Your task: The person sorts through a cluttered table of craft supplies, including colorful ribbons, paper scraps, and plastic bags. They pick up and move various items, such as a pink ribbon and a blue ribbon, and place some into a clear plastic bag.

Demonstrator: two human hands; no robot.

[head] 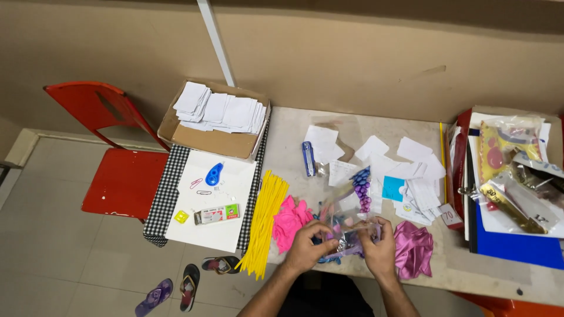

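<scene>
**Two hands gripping a clear bag at the near edge of a cluttered surface**

Far left: a red metal folding chair [120,158] stands on the tiled floor, with three loose sandals [188,286] lying near it. Next to the right, a low stand draped in black-and-white checked cloth [161,202] carries a white sheet of paper [214,202]; on the sheet lie a blue teardrop-shaped tape dispenser [214,174], paper clips, a small yellow object and a flat rectangular box [217,214]. Beyond it, an open cardboard box [211,140] holds stacks of white paper slips [220,110].

Centre: on the pale beige surface [294,135], a bundle of long yellow strips [264,226] overhangs the near left edge, just beside a heap of bright pink balloons [291,220]. The left hand [306,248] and the right hand [378,249] are both closed by fingers and thumbs on a clear plastic bag of small coloured pieces [348,226], which sits between them at the near edge, directly in front of the person. A blue stapler [309,158] lies farther back, among scattered white paper cards [411,167].

Right: crumpled magenta shiny fabric [413,249] lies just right of the right hand. At the far right, a blue folder [511,243] supports packets wrapped in clear plastic [511,158].
</scene>
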